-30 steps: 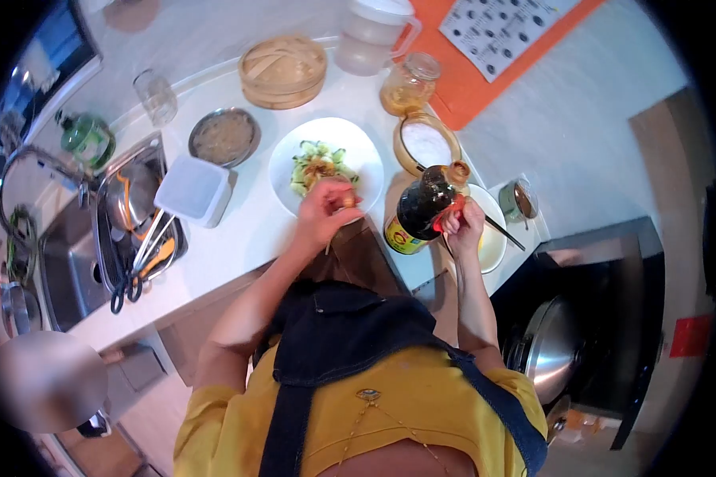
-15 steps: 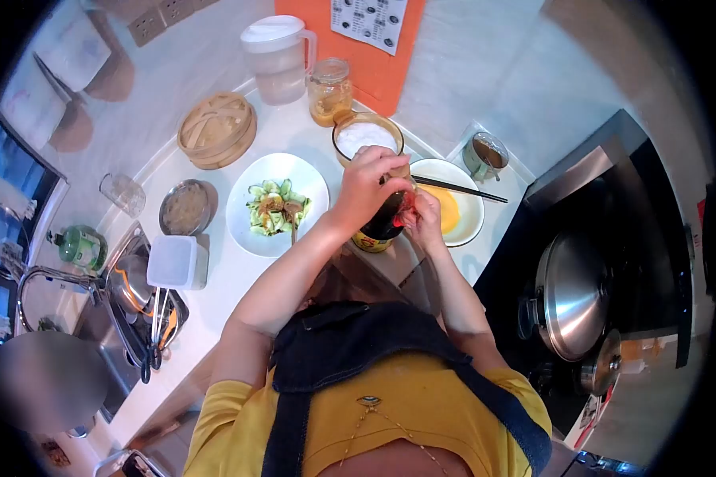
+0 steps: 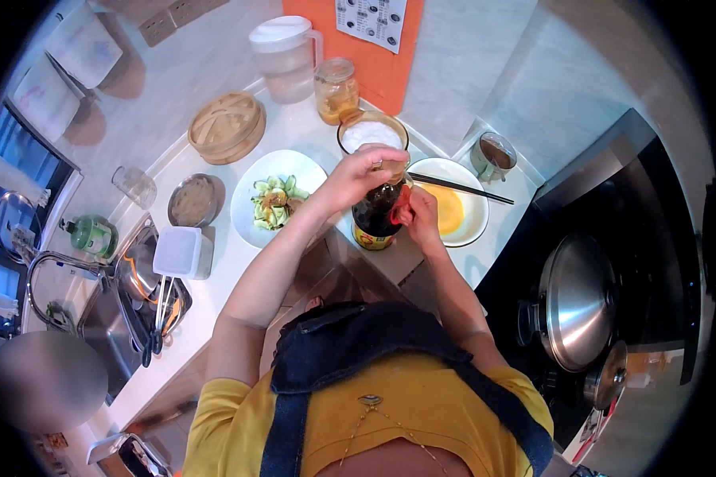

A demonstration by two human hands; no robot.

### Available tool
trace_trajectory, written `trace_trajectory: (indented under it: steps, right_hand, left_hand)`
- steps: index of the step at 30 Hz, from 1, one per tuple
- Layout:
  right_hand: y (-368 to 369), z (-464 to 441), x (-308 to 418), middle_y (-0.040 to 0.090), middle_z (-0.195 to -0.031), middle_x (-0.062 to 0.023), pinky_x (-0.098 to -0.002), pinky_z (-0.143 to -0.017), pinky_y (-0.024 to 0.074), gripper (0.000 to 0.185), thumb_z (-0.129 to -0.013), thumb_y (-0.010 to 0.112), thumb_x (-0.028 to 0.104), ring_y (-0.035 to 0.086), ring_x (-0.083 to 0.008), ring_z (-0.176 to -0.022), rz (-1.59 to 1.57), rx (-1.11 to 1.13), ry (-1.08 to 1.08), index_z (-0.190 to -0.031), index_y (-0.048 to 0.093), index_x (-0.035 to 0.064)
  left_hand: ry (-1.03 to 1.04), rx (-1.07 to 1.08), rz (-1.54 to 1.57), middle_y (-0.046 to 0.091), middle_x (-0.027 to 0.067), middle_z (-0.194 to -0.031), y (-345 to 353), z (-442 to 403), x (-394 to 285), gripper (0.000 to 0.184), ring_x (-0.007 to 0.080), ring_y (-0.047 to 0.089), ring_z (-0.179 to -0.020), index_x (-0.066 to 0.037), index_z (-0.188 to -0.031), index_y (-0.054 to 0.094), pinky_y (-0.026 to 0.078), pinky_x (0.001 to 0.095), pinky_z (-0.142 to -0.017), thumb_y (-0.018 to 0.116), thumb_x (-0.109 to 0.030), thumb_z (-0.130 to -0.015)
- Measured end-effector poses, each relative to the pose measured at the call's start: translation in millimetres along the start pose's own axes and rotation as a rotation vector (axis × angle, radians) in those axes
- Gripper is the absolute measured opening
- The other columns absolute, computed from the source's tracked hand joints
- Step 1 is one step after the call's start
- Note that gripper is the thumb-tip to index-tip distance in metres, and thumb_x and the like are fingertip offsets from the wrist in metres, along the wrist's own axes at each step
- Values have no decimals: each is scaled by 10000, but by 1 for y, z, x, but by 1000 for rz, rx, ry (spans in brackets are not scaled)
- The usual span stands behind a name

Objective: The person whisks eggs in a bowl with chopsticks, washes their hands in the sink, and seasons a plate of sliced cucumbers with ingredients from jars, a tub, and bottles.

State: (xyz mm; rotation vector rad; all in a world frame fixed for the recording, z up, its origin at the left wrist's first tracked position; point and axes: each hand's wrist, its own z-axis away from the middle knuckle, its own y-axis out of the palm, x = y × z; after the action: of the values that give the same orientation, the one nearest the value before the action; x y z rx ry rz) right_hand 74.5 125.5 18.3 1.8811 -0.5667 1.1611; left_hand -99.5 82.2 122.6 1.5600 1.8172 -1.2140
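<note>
A dark bottle point(image 3: 371, 213) with a yellow and red label is upright near the counter's front edge. My left hand point(image 3: 358, 176) is closed around its top, where a brownish see-through part shows between thumb and fingers. My right hand point(image 3: 422, 213) pinches a red piece point(image 3: 400, 205) against the bottle's right side; whether this is a cap or a handle I cannot tell. Behind the bottle sits an amber glass bowl point(image 3: 372, 135) of white contents. Right of it is a white bowl point(image 3: 476, 219) of yellow liquid, with chopsticks point(image 3: 469, 189) across its rim.
A white plate point(image 3: 245, 179) of cut cucumber lies left of my hands. A bamboo steamer point(image 3: 224, 127), water jug point(image 3: 282, 63), glass jar point(image 3: 336, 91) and mug point(image 3: 492, 155) stand behind. Left are a lidded container point(image 3: 181, 253) and sink point(image 3: 107, 330); right, a lidded wok point(image 3: 579, 302).
The view has shifted slightly, so the surroundings appear a little to the right. My left hand has tilted a bit at the bottle's top, showing more of the brownish part. My right hand stays at the red piece.
</note>
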Motion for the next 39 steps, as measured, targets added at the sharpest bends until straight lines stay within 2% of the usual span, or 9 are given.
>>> trace_trajectory:
  steps: [7, 12, 15, 22, 26, 30, 34, 37, 39]
  right_hand:
    - [0, 1, 2, 371, -492, 20, -208, -395, 240, 332, -889, 490, 295, 324, -61, -410, -23, 15, 16, -636, 415, 92]
    - [-1, 0, 0, 366, -504, 18, -207, -400, 245, 321, -883, 505, 280, 324, -60, -414, -28, 7, 20, -644, 406, 91]
    - [2, 0, 3, 367, -509, 17, -208, -400, 247, 326, -883, 507, 285, 323, -61, -414, -19, -10, 29, -640, 401, 94]
    - [-4, 1, -2, 371, -508, 16, -212, -402, 249, 319, -883, 501, 286, 324, -63, -413, 0, 14, -13, -647, 414, 90]
    - [3, 1, 2, 379, -502, 14, -213, -399, 250, 319, -886, 490, 280, 326, -64, -412, -23, -8, 13, -644, 422, 83]
    - [2, 0, 5, 384, -501, 14, -208, -393, 242, 321, -887, 491, 281, 327, -63, -408, 3, -29, 42, -645, 430, 79]
    - [1, -3, 3, 390, -503, 15, -206, -387, 236, 308, -885, 495, 264, 325, -60, -403, 26, 4, 40, -645, 431, 82]
    - [5, 0, 5, 398, -504, 18, -204, -383, 238, 288, -876, 516, 239, 321, -54, -397, -59, 29, 54, -645, 434, 87]
    - [8, 3, 8, 402, -505, 17, -203, -381, 236, 284, -875, 520, 237, 325, -54, -399, -67, 26, 70, -648, 439, 86]
  left_hand:
    - [-11, -151, -373, 536, 129, -1088, 16, 5, -3, 421, 235, 471, -1093, -74, -1114, 567, 384, 325, -887, 671, -44, -707]
    - [23, -171, 105, 490, 141, -1198, 11, 4, -10, 919, 246, 430, -1152, -87, -1394, 167, 306, 369, -981, 705, -35, -651]
    - [-7, -275, -196, 434, 115, -1272, 15, -3, -21, 1075, 220, 434, -1155, -116, -1408, -57, 300, 394, -1002, 713, -38, -662]
    - [-196, -526, 125, 518, 102, -1057, -8, 9, 6, 1048, 219, 475, -1043, -70, -1404, 88, 292, 347, -996, 759, -80, -599]
    - [54, -350, -219, 581, 67, -933, 15, 6, -1, 948, 190, 543, -939, -34, -1377, 206, 402, 313, -880, 755, -38, -605]
    - [53, -406, -269, 631, 46, -851, 30, -7, -11, 994, 135, 599, -822, -34, -1392, 106, 453, 285, -799, 754, -42, -638]
    - [-156, -210, -81, 626, 82, -1022, 19, -1, -19, 953, 165, 568, -966, -48, -1402, 17, 388, 302, -911, 688, -54, -725]
    - [-118, -332, 182, 328, 149, -1378, 23, 23, 6, 829, 204, 323, -1263, -75, -1406, -26, 284, 319, -1011, 573, -131, -837]
    - [-209, -556, 292, 285, 164, -1393, 40, 63, 34, 695, 204, 301, -1269, -65, -1406, 77, 276, 323, -1016, 513, -204, -883]
